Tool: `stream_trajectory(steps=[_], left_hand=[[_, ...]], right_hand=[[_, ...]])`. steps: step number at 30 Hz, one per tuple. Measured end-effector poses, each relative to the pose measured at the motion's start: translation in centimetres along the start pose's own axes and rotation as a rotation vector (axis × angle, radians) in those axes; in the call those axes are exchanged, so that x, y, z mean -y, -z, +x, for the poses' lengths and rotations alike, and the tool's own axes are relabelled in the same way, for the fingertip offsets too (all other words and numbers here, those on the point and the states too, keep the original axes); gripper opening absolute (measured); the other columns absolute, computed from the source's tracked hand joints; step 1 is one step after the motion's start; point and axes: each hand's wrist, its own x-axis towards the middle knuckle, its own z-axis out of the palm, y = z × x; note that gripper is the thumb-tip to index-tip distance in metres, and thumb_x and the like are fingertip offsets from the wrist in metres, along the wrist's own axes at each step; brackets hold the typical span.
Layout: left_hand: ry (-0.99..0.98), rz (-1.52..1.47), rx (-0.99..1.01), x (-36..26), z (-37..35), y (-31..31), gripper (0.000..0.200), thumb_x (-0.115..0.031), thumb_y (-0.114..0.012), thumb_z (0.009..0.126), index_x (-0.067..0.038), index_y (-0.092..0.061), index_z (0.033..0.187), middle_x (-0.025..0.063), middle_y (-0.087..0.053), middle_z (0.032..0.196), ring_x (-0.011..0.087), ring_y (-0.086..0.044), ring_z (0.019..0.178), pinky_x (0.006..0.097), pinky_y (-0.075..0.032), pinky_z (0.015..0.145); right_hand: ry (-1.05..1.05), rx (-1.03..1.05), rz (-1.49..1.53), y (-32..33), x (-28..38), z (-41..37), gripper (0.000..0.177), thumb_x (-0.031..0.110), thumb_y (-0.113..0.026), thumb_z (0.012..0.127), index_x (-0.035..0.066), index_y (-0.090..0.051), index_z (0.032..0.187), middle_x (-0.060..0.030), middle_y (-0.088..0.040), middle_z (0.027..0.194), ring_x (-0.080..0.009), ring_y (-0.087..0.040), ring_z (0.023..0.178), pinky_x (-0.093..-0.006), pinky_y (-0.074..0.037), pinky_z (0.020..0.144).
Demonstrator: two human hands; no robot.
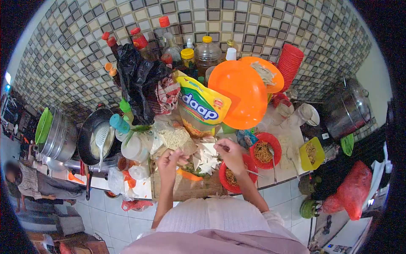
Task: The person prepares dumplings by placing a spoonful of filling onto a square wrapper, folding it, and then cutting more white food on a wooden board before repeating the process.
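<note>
Over the wooden cutting board [163, 192] I hold both hands close together. My left hand [169, 162] has its fingers curled together beside a clear bag of pale noodles [176, 139]; whatever they grip is hidden. My right hand [230, 151] pinches with its fingertips at the edge of a pile of flat, white, pointed pieces [207, 163]. What lies in that pinch is too small to make out. An orange carrot [190, 175] rests on the board below the pile. Under my right wrist stands a red bowl of noodles [230, 178].
Another red bowl [275, 146] holds noodles and a spoon, near a yellow container [312, 153]. Behind are a printed yellow pouch [201, 103], orange plates [239, 95], a black plastic bag [135, 80] and several bottles. A wok [91, 133] with a skimmer [102, 137] sits left.
</note>
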Motion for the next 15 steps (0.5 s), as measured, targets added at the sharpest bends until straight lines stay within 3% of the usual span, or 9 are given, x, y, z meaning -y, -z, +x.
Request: stream_trajectory(steps=[4, 6, 8, 10, 12, 15], left_hand=[[0.120, -0.027, -0.042, 1.2, -0.7, 2.6, 0.022, -0.014, -0.048, 0.087, 0.001, -0.054, 0.072, 0.0085, -0.060, 0.063, 0.0134, -0.059, 0.058, 0.0240, -0.046, 0.058], [0.128, -0.014, -0.073, 1.6, -0.6, 3.3, 0.023, -0.015, -0.048, 0.087, 0.002, -0.054, 0.072, 0.0077, -0.059, 0.062, 0.0126, -0.058, 0.057, 0.0237, -0.045, 0.056], [-0.011, 0.139, -0.174, 2.0, -0.7, 4.0, 0.025, -0.016, -0.049, 0.087, 0.002, -0.055, 0.071, 0.0067, -0.059, 0.062, 0.0105, -0.056, 0.057, 0.0224, -0.044, 0.053], [-0.028, 0.204, -0.235, 2.6, -0.7, 5.0, 0.025, -0.016, -0.049, 0.087, 0.002, -0.055, 0.070, 0.0055, -0.057, 0.061, 0.0093, -0.054, 0.056, 0.0221, -0.043, 0.052], [-0.049, 0.270, -0.296, 3.3, -0.9, 6.5, 0.025, -0.015, -0.050, 0.087, 0.001, -0.056, 0.068, 0.0043, -0.056, 0.060, 0.0081, -0.052, 0.055, 0.0217, -0.042, 0.050], [-0.013, 0.393, -0.339, 3.1, -1.2, 7.9, 0.028, -0.014, -0.052, 0.085, 0.000, -0.052, 0.061, 0.0018, -0.048, 0.052, 0.0059, -0.044, 0.046, 0.0210, -0.037, 0.043]], right_hand=[[-0.024, 0.028, -0.091, -1.8, -2.9, 0.4, 0.017, 0.012, -0.063, 0.073, 0.001, -0.057, 0.084, -0.0046, -0.059, 0.069, -0.0089, -0.054, 0.062, -0.0231, -0.042, 0.056], [0.117, -0.100, -0.476, -2.3, -3.5, 0.5, 0.024, 0.013, -0.064, 0.071, 0.002, -0.053, 0.089, -0.0065, -0.056, 0.065, -0.0115, -0.052, 0.057, -0.0246, -0.041, 0.054], [0.158, -0.131, -0.450, -1.7, -2.9, 0.5, 0.026, 0.013, -0.065, 0.071, 0.003, -0.052, 0.090, -0.0066, -0.054, 0.065, -0.0125, -0.051, 0.055, -0.0256, -0.041, 0.053], [0.193, -0.159, -0.424, -0.6, -0.9, 0.0, 0.027, 0.012, -0.065, 0.070, 0.003, -0.051, 0.091, -0.0067, -0.051, 0.064, -0.0135, -0.049, 0.052, -0.0265, -0.040, 0.052], [0.099, -0.149, -0.283, 0.7, 1.1, -0.4, 0.026, 0.010, -0.065, 0.070, 0.004, -0.050, 0.091, -0.0054, -0.048, 0.064, -0.0126, -0.046, 0.050, -0.0274, -0.039, 0.050], [0.141, -0.112, -0.262, 2.8, 1.5, -1.0, 0.015, 0.007, -0.061, 0.073, 0.003, -0.052, 0.084, -0.0045, -0.049, 0.066, -0.0105, -0.045, 0.054, -0.0251, -0.038, 0.050]])
